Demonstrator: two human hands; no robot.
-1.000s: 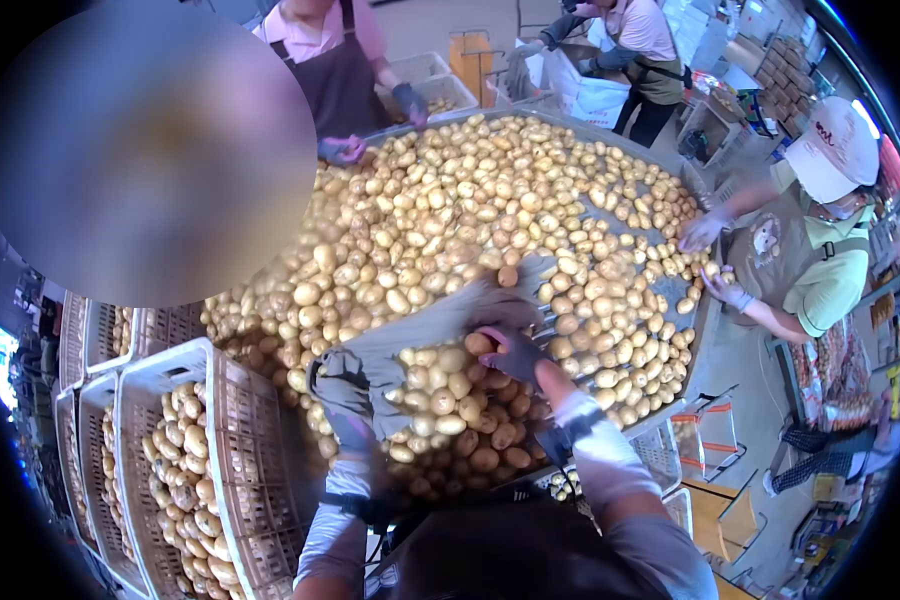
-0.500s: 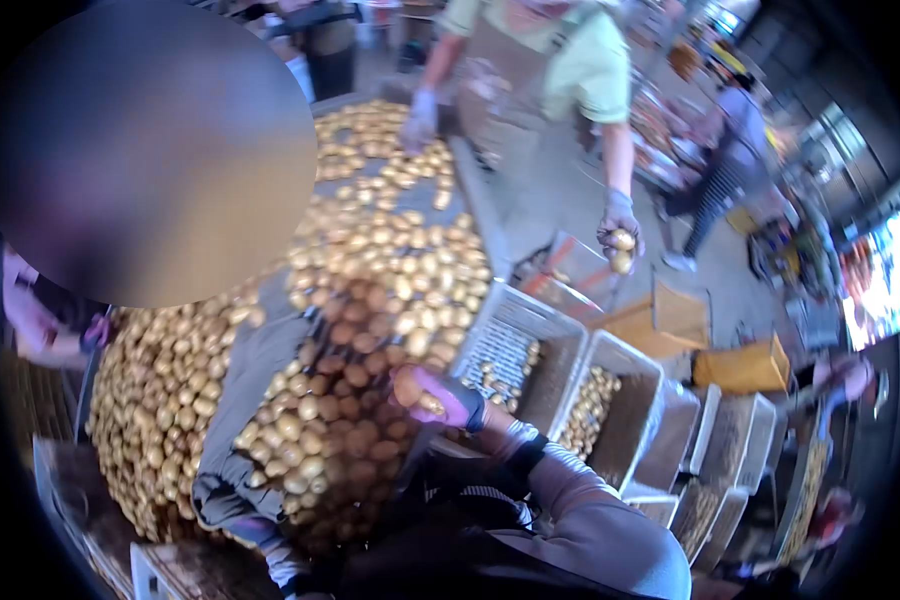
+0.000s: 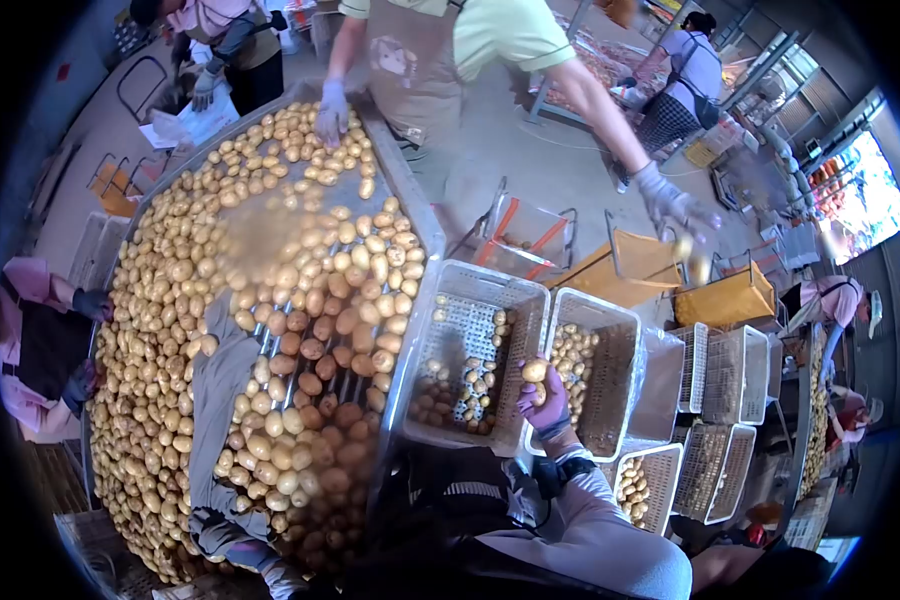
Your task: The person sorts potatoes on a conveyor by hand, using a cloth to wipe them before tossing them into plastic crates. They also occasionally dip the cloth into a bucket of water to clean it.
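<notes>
My right hand (image 3: pixel 544 405), in a purple glove, is closed around potatoes (image 3: pixel 534 371) and hovers above the rims of two white plastic crates. One crate (image 3: pixel 450 430) has a scattering of potatoes in it; the neighbouring crate (image 3: pixel 610 385) holds more. At the lower left, my left hand (image 3: pixel 253 555) is by the end of a long grey cloth (image 3: pixel 220 390) lying over the potato pile (image 3: pixel 160 400). Its fingers are hidden, so its grip does not show. Bare rollers (image 3: pixel 315 385) show among potatoes on the metal-edged sorting table (image 3: pixel 407 210).
Across the table, a co-worker (image 3: pixel 420 70) rests one gloved hand on potatoes; a blurred potato (image 3: pixel 700 262) is near their other hand. Another person's gloved hands (image 3: pixel 90 305) are at the left edge. More crates (image 3: pixel 735 375) and orange-yellow containers (image 3: pixel 620 270) stand to the right.
My right hand has moved right, from over the table to the crates, still holding potatoes. The co-worker's outstretched hand has opened, with a potato apart from it. The view has shifted.
</notes>
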